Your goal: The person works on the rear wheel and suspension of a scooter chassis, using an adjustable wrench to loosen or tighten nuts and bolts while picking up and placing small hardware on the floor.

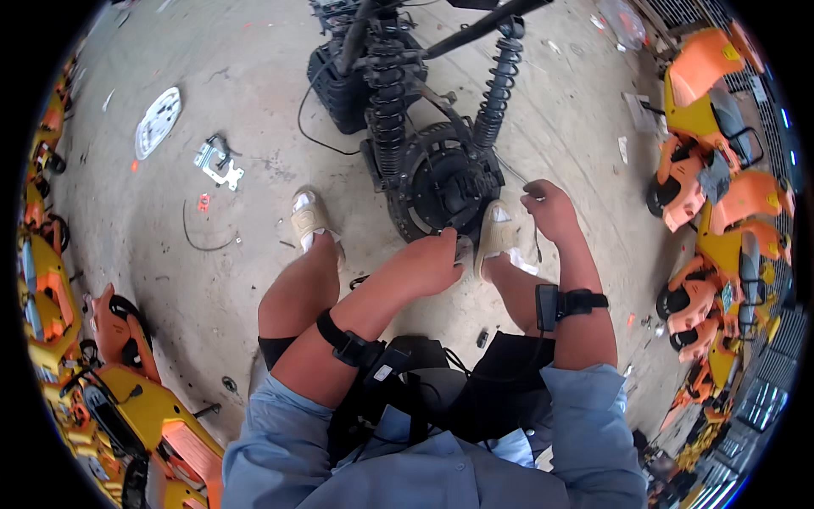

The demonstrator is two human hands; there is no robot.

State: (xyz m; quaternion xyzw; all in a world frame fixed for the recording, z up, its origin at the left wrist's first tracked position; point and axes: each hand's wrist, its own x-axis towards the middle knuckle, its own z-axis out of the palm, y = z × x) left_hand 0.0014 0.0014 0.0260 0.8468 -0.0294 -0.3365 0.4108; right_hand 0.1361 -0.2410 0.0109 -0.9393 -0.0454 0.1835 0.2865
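In front of me stands a black wheel (449,182) with a thick tyre and a hub, between two coil-spring shock absorbers (387,110). My left hand (437,261) is closed just in front of the tyre's lower edge; its fingers are mostly hidden, and I cannot make out what they hold. Off to the wheel's right, my right hand (549,210) is raised, with fingers curled and pinched on a thin dark cable (538,244). Part of the cable hangs below the hand, and a thin line runs from the fingertips toward the wheel.
Another black tyre (339,89) is behind the left shock absorber. On the floor to the left lie a silver oval plate (158,123), a metal bracket (219,163) and a loose black cable (197,242). Orange-and-yellow vehicles (704,93) line both sides.
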